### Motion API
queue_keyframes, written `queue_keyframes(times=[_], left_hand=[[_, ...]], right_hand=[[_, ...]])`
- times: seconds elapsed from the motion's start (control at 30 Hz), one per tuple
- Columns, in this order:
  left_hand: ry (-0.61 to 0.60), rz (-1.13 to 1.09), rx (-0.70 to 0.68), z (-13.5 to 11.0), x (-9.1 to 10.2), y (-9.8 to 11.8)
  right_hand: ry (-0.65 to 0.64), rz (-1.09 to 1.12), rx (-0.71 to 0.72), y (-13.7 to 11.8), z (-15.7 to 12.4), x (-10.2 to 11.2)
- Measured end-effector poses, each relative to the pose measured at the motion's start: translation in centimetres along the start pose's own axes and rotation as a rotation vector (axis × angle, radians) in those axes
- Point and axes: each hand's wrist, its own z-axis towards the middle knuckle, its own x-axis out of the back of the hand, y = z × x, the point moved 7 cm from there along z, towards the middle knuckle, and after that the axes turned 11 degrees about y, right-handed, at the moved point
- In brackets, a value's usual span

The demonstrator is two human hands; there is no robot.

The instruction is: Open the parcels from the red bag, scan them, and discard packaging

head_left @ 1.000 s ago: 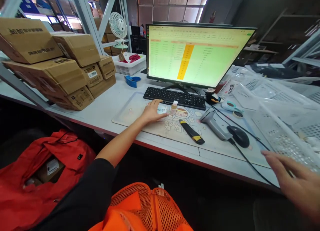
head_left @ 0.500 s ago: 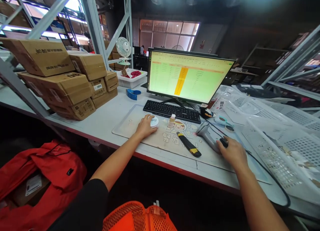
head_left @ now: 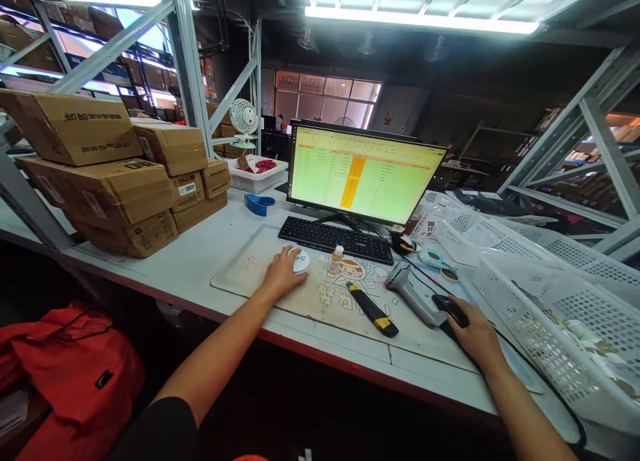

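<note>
My left hand (head_left: 280, 276) rests on the desk mat with its fingers curled round the edge of a flat, round white object (head_left: 301, 263) with dark marks on top. On the right, my right hand (head_left: 477, 334) is closed over a black computer mouse (head_left: 451, 310). Just left of the mouse lies a grey barcode scanner (head_left: 414, 298) with a black cable. A black and yellow utility knife (head_left: 373, 309) lies between my hands. Behind it stands a small clear bottle (head_left: 336, 258) with a white cap, near the black keyboard (head_left: 335, 238).
A lit monitor (head_left: 365, 171) showing a spreadsheet stands behind the keyboard. Cardboard boxes (head_left: 115, 188) are stacked at left. A blue tape dispenser (head_left: 257, 205) and a white basket (head_left: 257, 180) sit near the fan (head_left: 244, 118). White perforated baskets (head_left: 540, 341) line the right side.
The camera view has tilted upward, showing more ceiling. My right hand and the mouse have shifted slightly right of the scanner's handle. My left hand stays on the round white object.
</note>
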Motion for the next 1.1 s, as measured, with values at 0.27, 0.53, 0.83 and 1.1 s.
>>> queue_keyframes(times=[0.27, 0.53, 0.83, 1.1], left_hand=[[0.009, -0.002, -0.028, -0.1, -0.4, 0.3], [0.019, 0.017, -0.053, -0.2, -0.7, 0.2], [0.013, 0.0, -0.086, -0.2, -0.6, 0.5], [-0.012, 0.026, -0.064, -0.3, -0.4, 0.7]], right_hand=[[0.077, -0.153, -0.025, 0.6, -0.5, 0.4], [0.046, -0.279, -0.079, 1.6, -1.0, -0.1], [-0.007, -0.089, -0.02, 0.1, -0.7, -0.2], [-0.022, -0.177, -0.047, 0.3, -0.9, 0.0]])
